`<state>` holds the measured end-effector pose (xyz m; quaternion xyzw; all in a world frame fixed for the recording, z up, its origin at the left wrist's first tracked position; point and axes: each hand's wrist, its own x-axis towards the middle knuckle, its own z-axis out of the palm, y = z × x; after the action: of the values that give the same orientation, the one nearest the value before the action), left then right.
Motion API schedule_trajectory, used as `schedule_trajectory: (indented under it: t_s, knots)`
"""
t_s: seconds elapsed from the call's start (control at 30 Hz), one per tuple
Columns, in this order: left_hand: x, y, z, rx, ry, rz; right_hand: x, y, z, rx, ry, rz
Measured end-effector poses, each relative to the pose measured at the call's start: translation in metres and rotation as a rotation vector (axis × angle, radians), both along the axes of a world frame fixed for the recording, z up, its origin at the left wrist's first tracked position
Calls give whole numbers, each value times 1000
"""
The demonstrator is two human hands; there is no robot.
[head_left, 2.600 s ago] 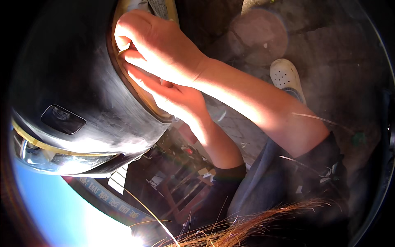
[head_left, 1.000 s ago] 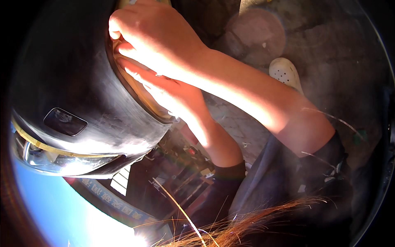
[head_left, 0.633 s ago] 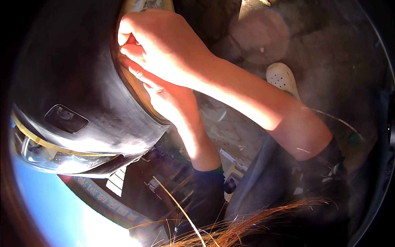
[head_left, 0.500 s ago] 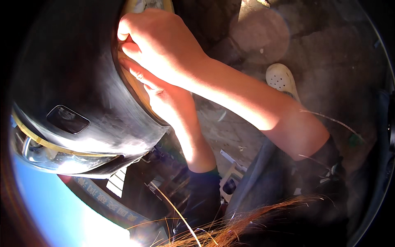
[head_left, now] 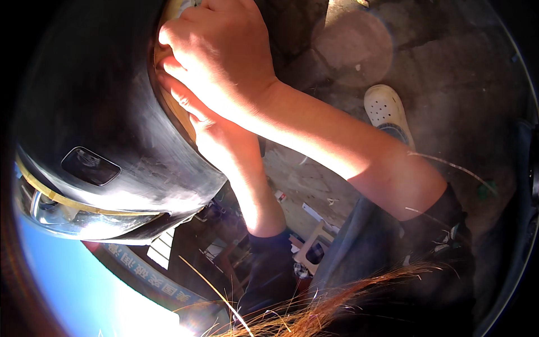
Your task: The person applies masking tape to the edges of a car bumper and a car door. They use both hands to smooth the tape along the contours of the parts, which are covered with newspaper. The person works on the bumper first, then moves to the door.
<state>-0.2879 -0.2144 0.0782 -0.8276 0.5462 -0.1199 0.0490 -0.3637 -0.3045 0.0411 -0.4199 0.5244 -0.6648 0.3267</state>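
Observation:
A dark car body panel (head_left: 95,106) with a dull, streaked surface curves down the left side. Tan masking tape (head_left: 178,115) follows its wheel-arch edge. My right hand (head_left: 224,62) is closed at the upper part of this edge, thumb and fingers pinching at the tape; the pinched bit itself is hidden. Just below and partly behind it, my left hand (head_left: 222,135) has its fingers stretched out against the tape, fingertips partly covered. Whitish film or paper (head_left: 188,5) shows above the right hand.
A headlight (head_left: 78,216) edged with yellow tape lies at the lower left, near a small rectangular opening (head_left: 91,165) in the panel. My foot in a cream clog (head_left: 386,106) stands on the floor. A beige plastic stool (head_left: 314,247) is beside my leg. Hair crosses the bottom.
Both hands have shifted a little upward along the wheel-arch edge, the right hand staying above the left. More of the clog and stool shows.

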Motion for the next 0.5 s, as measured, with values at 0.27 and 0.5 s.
schedule_trajectory:
  t_s: [0.27, 0.5]
  knots:
    - [-22, -10, 2, 180, -293, -202, -24, -37, -32, -69, -88, -56]
    - [-14, -5, 12, 106, -127, -166, 18, 23, -20, -101, 87, 43]
